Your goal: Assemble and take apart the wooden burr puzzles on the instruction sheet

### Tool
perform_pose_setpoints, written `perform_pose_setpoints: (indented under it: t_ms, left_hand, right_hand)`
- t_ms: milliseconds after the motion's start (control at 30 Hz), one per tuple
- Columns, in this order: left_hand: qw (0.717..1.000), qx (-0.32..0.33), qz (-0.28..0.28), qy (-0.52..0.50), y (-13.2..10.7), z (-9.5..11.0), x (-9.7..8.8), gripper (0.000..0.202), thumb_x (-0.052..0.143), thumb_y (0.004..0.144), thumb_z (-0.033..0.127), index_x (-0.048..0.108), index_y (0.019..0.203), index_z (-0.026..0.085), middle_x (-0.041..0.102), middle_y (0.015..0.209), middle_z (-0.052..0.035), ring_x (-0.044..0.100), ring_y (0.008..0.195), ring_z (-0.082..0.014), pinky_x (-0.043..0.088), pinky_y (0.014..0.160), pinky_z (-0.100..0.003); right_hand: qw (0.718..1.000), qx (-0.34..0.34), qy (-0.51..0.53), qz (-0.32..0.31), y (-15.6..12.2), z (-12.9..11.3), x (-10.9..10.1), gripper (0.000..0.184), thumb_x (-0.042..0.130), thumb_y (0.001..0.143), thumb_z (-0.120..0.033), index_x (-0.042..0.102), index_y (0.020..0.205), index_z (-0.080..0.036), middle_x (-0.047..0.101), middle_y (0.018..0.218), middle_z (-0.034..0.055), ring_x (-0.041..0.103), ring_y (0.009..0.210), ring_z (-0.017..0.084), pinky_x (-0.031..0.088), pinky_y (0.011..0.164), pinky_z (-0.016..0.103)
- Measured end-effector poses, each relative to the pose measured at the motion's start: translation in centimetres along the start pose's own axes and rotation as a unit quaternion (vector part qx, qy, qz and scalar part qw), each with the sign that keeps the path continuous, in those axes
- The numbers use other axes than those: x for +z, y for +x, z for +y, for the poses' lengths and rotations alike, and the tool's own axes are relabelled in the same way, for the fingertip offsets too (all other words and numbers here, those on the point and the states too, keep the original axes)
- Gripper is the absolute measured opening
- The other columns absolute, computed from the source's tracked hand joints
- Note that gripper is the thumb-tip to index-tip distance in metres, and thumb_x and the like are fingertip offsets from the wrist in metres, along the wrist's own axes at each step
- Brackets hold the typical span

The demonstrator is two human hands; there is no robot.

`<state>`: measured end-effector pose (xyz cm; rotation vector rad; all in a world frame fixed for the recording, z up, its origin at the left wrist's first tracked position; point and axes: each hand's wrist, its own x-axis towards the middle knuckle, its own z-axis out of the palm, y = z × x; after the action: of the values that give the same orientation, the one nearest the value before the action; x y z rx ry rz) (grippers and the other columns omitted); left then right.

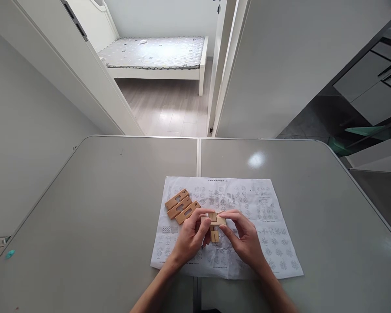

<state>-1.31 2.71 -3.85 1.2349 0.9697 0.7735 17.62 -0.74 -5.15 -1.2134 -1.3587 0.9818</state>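
Observation:
Several light wooden puzzle pieces [220, 221], fitted partly together, are held up over a printed sheet. My left hand [192, 232] pinches their left side between thumb and fingers. On the right side, my right hand [243, 234] grips them with thumb and forefinger. A small wooden block end with a dark mark [214, 236] shows just below the joined pieces; whether it is attached I cannot tell. Left of my hands, loose wooden puzzle pieces [179, 204] with slots and dark marks lie side by side on the sheet. My fingers hide part of the held pieces.
The white sheet [276, 230], printed with small diagrams, lies on a grey table [94, 226] with a seam down its middle. Beyond the table are an open doorway and a bed [156, 54]. A small teal scrap [10, 254] sits at the left edge.

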Motion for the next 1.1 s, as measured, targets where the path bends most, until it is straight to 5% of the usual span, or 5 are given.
perform_pose_setpoints:
  t_ms: [333, 667, 900, 1100]
  left_hand:
    - [1.000, 0.001, 0.018, -0.024, 0.2, 0.1, 0.0, 0.033, 0.056, 0.101, 0.051, 0.062, 0.108, 0.020, 0.053, 0.061, 0.0061, 0.050, 0.046, -0.0093, 0.044, 0.047, -0.020]
    - [1.000, 0.008, -0.005, -0.009, 0.1, 0.4, -0.1, 0.034, 0.052, 0.103, 0.050, 0.061, 0.117, 0.020, 0.053, 0.064, 0.0056, 0.051, 0.051, -0.0094, 0.043, 0.050, -0.020]
    - [0.999, 0.016, -0.052, 0.003, -0.1, 1.5, -0.3, 0.056, 0.084, 0.081, 0.036, 0.057, 0.129, 0.022, 0.066, 0.104, -0.0041, 0.066, 0.087, -0.0171, 0.057, 0.085, -0.031]
    - [0.998, 0.002, -0.055, -0.001, 0.1, 0.8, -0.5, 0.056, 0.087, 0.079, 0.032, 0.059, 0.126, 0.020, 0.065, 0.099, -0.0030, 0.063, 0.079, -0.0144, 0.056, 0.077, -0.028]
  right_hand:
    - [1.000, -0.008, 0.015, -0.016, 0.2, -0.2, 0.2, 0.016, 0.069, 0.097, -0.027, 0.071, 0.113, -0.029, 0.072, 0.104, 0.0070, 0.071, 0.100, 0.026, 0.059, 0.087, 0.040]
    - [1.000, 0.002, 0.011, -0.009, 0.1, 0.1, 0.2, 0.013, 0.068, 0.098, -0.025, 0.070, 0.111, -0.028, 0.071, 0.103, 0.0058, 0.069, 0.099, 0.024, 0.057, 0.087, 0.036]
    - [1.000, 0.015, 0.007, 0.004, -0.1, 1.1, 0.1, 0.014, 0.067, 0.100, -0.026, 0.069, 0.113, -0.027, 0.069, 0.106, 0.0054, 0.068, 0.101, 0.023, 0.057, 0.088, 0.035]
    - [1.000, 0.006, -0.007, 0.019, -0.2, 0.8, 0.3, 0.013, 0.067, 0.099, -0.026, 0.070, 0.112, -0.026, 0.069, 0.104, 0.0056, 0.069, 0.098, 0.023, 0.057, 0.084, 0.033]
